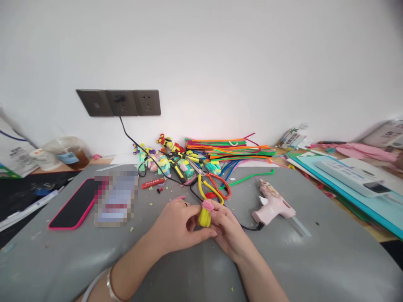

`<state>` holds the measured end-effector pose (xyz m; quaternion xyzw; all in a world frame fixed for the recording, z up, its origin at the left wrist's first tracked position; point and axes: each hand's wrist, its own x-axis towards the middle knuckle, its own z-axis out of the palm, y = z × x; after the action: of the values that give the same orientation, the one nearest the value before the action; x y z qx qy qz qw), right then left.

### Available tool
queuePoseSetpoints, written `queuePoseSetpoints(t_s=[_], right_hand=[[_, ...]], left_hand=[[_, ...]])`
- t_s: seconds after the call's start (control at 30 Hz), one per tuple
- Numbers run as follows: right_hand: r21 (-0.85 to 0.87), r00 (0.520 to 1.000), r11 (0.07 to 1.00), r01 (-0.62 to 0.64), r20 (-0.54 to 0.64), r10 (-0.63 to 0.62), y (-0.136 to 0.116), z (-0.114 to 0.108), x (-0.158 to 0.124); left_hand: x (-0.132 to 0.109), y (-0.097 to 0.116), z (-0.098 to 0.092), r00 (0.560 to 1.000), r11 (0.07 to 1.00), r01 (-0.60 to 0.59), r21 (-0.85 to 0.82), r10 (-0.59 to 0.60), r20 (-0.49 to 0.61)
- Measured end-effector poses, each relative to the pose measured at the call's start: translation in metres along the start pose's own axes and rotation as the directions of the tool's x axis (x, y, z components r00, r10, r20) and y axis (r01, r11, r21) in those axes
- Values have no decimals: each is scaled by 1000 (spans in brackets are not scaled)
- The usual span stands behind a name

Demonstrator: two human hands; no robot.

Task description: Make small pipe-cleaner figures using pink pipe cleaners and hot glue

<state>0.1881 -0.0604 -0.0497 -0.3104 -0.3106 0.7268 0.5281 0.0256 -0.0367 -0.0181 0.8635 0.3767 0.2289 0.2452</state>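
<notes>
Between my two hands, above the grey mat [201, 268], is a small pipe-cleaner figure [205, 217] with a coiled yellow body and a pink part on top. My left hand [179, 222] grips it from the left, thumb below and fingers curled. From the other side my right hand [228, 228] pinches it near the pink part. Just beyond my fingers lie scissors [222, 186] with orange-red handles and a bent yellow pipe cleaner [206, 188]. Part of the figure is hidden by my fingers.
A pink hot glue gun [272, 203] lies on the right, its cord running behind my hands. Phones [75, 205] are at left. Bundled pipe cleaners [233, 149], pliers [178, 167] and finished figures [170, 144] sit by the wall. Turquoise folders [340, 180] lie far right.
</notes>
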Motion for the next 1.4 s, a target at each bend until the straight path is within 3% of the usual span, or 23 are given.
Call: queuePoseSetpoints(t_s=[0.73, 0.9, 1.4], right_hand=[[8, 999, 999, -34, 17, 34, 1, -1, -1], [12, 998, 999, -46, 44, 46, 1, -1, -1], [-22, 997, 999, -36, 72, 37, 0, 1, -1]], left_hand=[[-2, 0, 4, 999, 999, 44, -11, -44, -23], [-4, -2, 5, 997, 1000, 12, -23, -13, -71], [-1, 4, 2, 996, 995, 85, -52, -86, -34]])
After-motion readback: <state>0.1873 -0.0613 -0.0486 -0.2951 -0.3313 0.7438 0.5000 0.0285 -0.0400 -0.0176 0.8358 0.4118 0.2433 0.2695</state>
